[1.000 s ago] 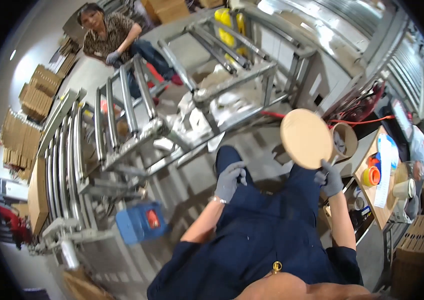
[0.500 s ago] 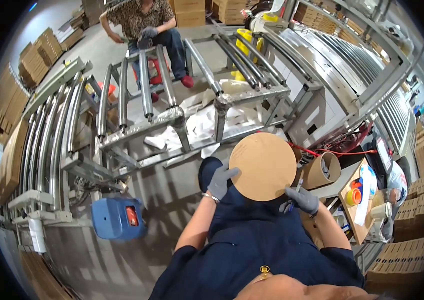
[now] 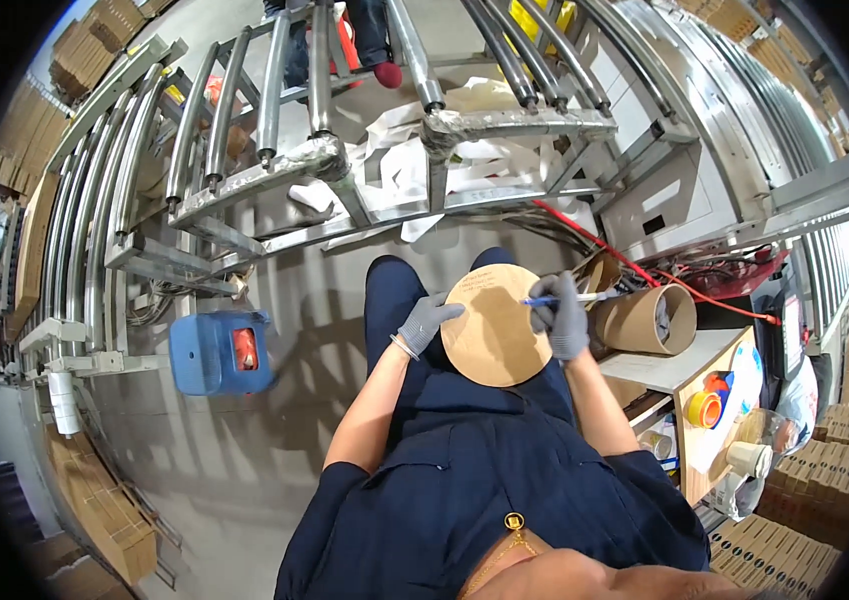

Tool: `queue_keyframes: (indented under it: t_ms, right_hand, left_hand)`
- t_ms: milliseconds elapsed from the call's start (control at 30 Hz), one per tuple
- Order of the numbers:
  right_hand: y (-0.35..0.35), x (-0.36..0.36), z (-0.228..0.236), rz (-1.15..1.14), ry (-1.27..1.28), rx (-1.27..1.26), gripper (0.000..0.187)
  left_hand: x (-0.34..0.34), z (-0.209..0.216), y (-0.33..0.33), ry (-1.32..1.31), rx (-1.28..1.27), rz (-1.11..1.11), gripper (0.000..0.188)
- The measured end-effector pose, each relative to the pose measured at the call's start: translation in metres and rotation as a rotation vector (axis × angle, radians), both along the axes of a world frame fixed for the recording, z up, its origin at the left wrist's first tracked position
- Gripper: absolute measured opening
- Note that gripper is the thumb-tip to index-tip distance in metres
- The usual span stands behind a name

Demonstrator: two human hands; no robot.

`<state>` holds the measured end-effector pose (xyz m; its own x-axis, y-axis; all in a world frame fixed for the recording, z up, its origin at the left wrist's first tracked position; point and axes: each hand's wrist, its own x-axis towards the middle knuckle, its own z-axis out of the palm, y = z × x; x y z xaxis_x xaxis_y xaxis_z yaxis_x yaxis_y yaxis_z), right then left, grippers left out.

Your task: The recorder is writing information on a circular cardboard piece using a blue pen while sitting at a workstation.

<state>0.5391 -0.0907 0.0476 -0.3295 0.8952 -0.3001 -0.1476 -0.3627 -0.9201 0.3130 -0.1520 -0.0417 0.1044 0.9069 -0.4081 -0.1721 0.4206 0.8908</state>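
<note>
A round brown cardboard disc (image 3: 495, 335) rests over my lap, with small dark writing near its upper edge. My left hand (image 3: 427, 324), in a grey glove, grips its left rim, thumb on top. In my gloved right hand (image 3: 565, 320) is a blue-and-white pen (image 3: 543, 300), held crosswise over the disc's right part. The pen's blue end points left above the disc; whether it touches the surface I cannot tell.
A roller conveyor frame (image 3: 380, 155) crosses ahead, with white scraps beneath. On the left floor sits a blue plastic stool (image 3: 217, 352). To my right are a wide cardboard tube (image 3: 650, 320), a workbench with orange tape (image 3: 705, 408) and a white cup (image 3: 749, 458). Another person's legs show beyond the rollers.
My right hand has left the disc's lower right rim and risen over its upper right part with the pen. The disc sits slightly further left, and my view has tilted down.
</note>
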Motion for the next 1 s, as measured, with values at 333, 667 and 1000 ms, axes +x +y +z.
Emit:
queue_keyframes:
  t_ms: [333, 667, 1000]
  right_hand:
    - [-0.011, 0.005, -0.058, -0.087, -0.159, 0.43, 0.01]
    - [-0.01, 0.012, -0.038, -0.097, -0.286, 0.347, 0.015]
    - [0.018, 0.013, -0.031, -0.035, -0.415, 0.79, 0.01]
  left_hand:
    - [0.039, -0.003, 0.025, -0.143, -0.122, 0.005, 0.042]
    - [0.047, -0.002, 0.028, -0.159, -0.149, 0.02, 0.043]
    - [0.039, 0.001, 0.019, -0.18, -0.122, 0.035, 0.045]
